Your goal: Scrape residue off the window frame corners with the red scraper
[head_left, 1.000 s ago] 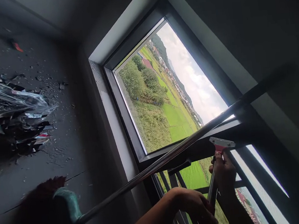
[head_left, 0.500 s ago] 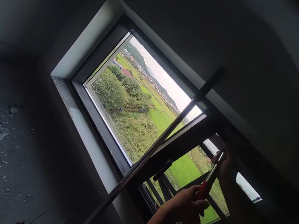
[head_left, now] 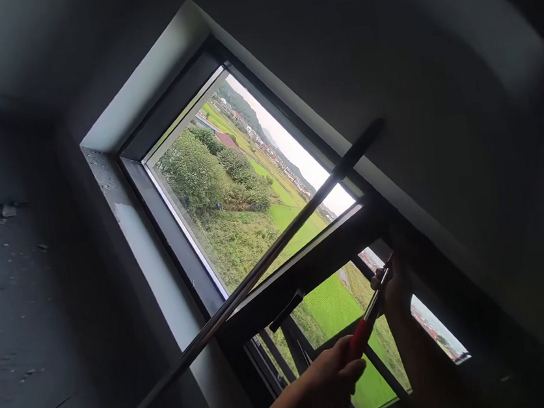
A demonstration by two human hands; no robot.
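A screwdriver (head_left: pixel 372 305) with a red handle and a bright metal shaft slants up to the right in front of the lower window pane. My left hand (head_left: pixel 331 375), coming from the bottom, is wrapped round its red handle. Near the far end of the shaft, my right hand (head_left: pixel 389 282) is closed with its fingers at the metal. That hand lies in deep shadow, and the tip of the screwdriver is hard to make out. Both hands are close to the dark frame (head_left: pixel 308 262) of the window. A black window handle (head_left: pixel 287 310) sits to the left of the screwdriver.
A long dark pole (head_left: pixel 263 260) crosses diagonally in front of the window. Through the large upper pane (head_left: pixel 235 188) trees, fields and buildings show. Rubble (head_left: pixel 7 211) lies on the grey floor at left. Dark walls surround the window recess (head_left: pixel 154 263).
My view has shifted, so the window sits a little further left and lower. The screwdriver has tilted slightly steeper, and more of its red handle shows. Both hands keep their hold.
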